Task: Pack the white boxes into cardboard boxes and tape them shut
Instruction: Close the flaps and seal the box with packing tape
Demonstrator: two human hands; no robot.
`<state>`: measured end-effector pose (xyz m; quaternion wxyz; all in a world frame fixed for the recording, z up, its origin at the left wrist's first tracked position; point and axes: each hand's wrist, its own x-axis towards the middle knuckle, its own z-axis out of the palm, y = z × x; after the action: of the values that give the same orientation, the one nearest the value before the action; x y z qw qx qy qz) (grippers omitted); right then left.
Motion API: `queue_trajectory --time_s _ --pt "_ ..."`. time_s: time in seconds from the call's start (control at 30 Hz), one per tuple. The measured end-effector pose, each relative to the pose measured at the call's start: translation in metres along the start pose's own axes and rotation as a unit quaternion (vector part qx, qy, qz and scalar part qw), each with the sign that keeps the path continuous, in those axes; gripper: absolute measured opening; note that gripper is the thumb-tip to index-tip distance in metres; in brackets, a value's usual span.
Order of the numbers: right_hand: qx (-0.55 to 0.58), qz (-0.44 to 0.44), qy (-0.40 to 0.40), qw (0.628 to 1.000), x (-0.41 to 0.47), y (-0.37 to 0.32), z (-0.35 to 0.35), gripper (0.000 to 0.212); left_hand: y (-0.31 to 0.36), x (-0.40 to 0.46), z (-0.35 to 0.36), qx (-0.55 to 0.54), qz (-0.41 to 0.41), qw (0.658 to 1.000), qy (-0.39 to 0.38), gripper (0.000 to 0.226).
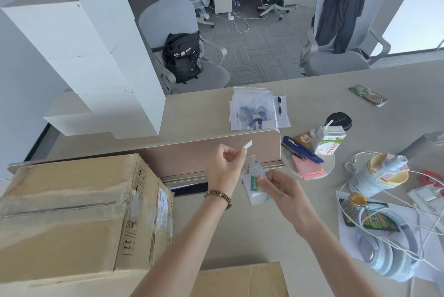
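A large cardboard box (72, 215) lies on the desk at the left, its top seam covered with clear tape. Part of a second cardboard box (240, 280) shows at the bottom edge. Several tall white boxes (91, 56) stand stacked at the far left. Above the desk's middle, my right hand (283, 193) grips a roll of clear tape (254, 186) with a white and green label. My left hand (225, 167), with a bead bracelet on its wrist, pinches the tape's free end (247, 146) and holds it above the roll.
A low desk divider (192, 152) runs behind my hands. To the right lie a blue box cutter (302, 150), pink notes, a milk carton (330, 139), a black cup lid, a tin, white cables and headphones (384, 248). Plastic bags lie beyond the divider. Office chairs stand behind.
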<state>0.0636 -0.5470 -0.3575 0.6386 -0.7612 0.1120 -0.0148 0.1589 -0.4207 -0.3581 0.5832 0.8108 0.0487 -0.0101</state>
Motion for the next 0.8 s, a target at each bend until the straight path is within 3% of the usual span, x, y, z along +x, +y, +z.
queue_trajectory --time_s 0.17,0.33,0.67,0.8 --pt "-0.04 0.004 -0.036 0.999 -0.027 -0.003 0.019 0.039 -0.019 -0.032 -0.028 -0.046 -0.053 0.998 0.005 0.021" --pt "-0.037 0.015 -0.09 0.995 -0.059 -0.005 0.036 0.035 -0.039 -0.071 -0.064 -0.217 -0.125 0.967 -0.035 0.031" --pt "-0.167 0.058 -0.186 0.967 -0.11 0.001 0.055 0.032 -0.09 -0.137 -0.131 -0.168 -0.157 0.972 -0.05 0.069" --pt "-0.183 0.076 -0.224 0.954 -0.124 -0.001 0.065 0.033 -0.106 -0.156 -0.154 -0.173 -0.187 0.967 -0.019 0.067"
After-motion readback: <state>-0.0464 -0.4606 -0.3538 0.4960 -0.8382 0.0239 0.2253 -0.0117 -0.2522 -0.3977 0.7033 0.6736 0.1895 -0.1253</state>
